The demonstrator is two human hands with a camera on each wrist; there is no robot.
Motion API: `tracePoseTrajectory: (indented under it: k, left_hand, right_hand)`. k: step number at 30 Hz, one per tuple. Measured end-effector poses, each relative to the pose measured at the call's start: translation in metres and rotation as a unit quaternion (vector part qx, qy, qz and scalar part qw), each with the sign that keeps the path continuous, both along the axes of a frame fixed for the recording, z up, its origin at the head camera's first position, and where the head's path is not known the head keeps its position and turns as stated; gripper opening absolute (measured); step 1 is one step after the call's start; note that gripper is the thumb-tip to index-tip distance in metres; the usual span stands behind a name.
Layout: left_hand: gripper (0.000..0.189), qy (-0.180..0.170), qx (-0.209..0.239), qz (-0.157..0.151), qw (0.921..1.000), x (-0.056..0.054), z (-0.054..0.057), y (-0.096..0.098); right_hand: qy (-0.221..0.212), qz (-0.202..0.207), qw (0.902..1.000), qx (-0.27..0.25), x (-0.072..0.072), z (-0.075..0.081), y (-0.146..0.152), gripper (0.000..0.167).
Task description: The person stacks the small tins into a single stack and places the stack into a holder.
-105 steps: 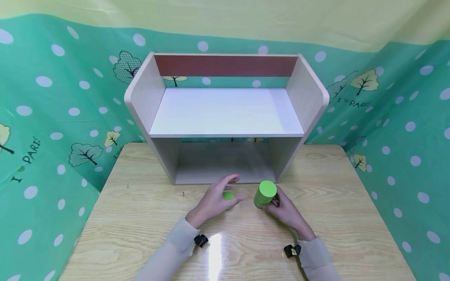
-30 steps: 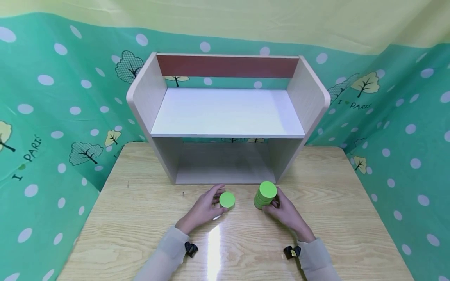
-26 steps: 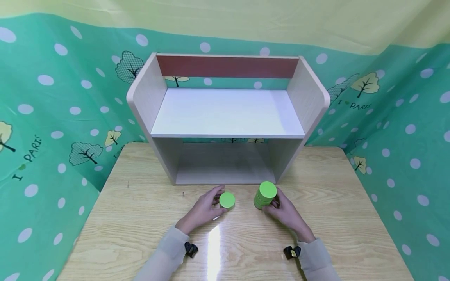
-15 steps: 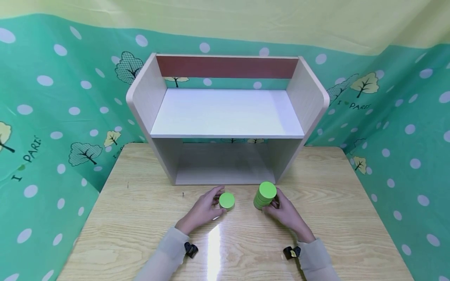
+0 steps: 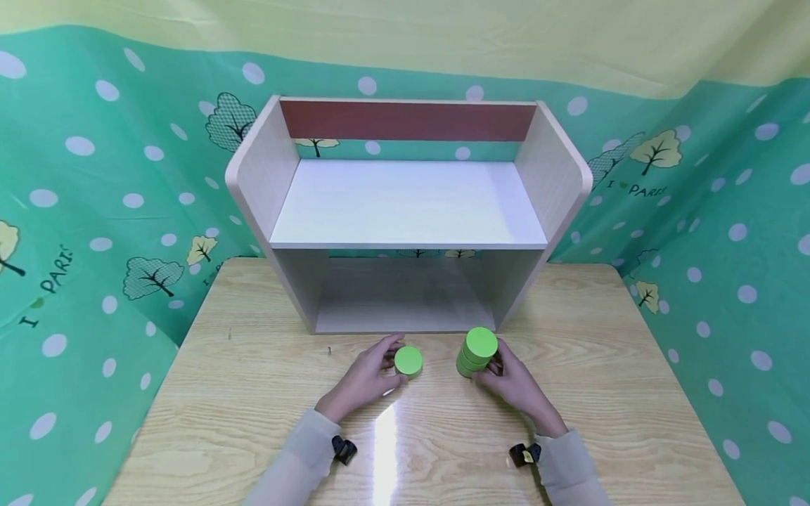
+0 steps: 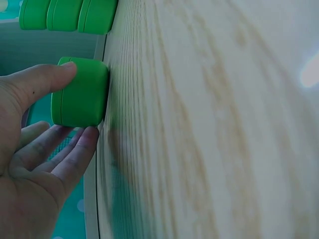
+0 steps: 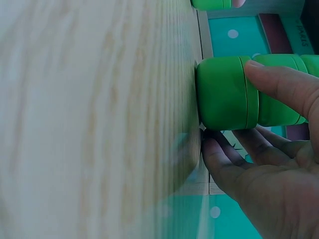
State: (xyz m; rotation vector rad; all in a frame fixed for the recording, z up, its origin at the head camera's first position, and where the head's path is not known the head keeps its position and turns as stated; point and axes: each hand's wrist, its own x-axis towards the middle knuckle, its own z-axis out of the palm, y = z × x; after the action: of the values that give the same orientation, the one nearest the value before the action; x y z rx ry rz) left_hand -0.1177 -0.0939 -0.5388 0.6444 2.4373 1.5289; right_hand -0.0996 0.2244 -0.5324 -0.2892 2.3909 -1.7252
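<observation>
A small round green container (image 5: 408, 360) with a seam near its top stands on the table, left of the middle. My left hand (image 5: 365, 378) pinches it, the thumb on one side and fingertips at the other, as the left wrist view shows. To the right stands a stack of similar green containers (image 5: 477, 350), three high. My right hand (image 5: 514, 383) grips this stack from the right; in the right wrist view its thumb lies near the seam of the bottom container (image 7: 224, 93), with fingers on the opposite side low by the table.
Just behind the hands stands a two-level white shelf unit (image 5: 408, 204) with a brown back strip (image 5: 408, 119). The wooden table (image 5: 443, 450) reaches out in front and to both sides. A green dotted curtain (image 5: 88, 211) hangs around the table.
Earlier the left hand was spread over the single container, partly covering it. It has since drawn back left and taken hold of it. The right hand and stack have stayed put.
</observation>
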Motion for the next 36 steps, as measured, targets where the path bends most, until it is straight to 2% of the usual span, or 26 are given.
tracePoseTrajectory:
  k: [10,18,36]
  left_hand:
    - [0.080,-0.009,0.007,-0.002,0.9999,0.000,0.003,0.000]
    - [0.077,0.000,0.010,-0.006,0.9999,0.000,0.007,0.002]
    - [0.079,-0.005,0.020,-0.006,0.9998,0.003,0.022,0.003]
  right_hand:
    - [0.010,0.006,0.9998,-0.013,-0.003,-0.001,0.001,0.069]
    - [0.001,0.002,1.0000,-0.008,-0.002,0.001,0.000,0.069]
    - [0.002,0.001,1.0000,-0.004,0.001,0.002,0.000,0.069]
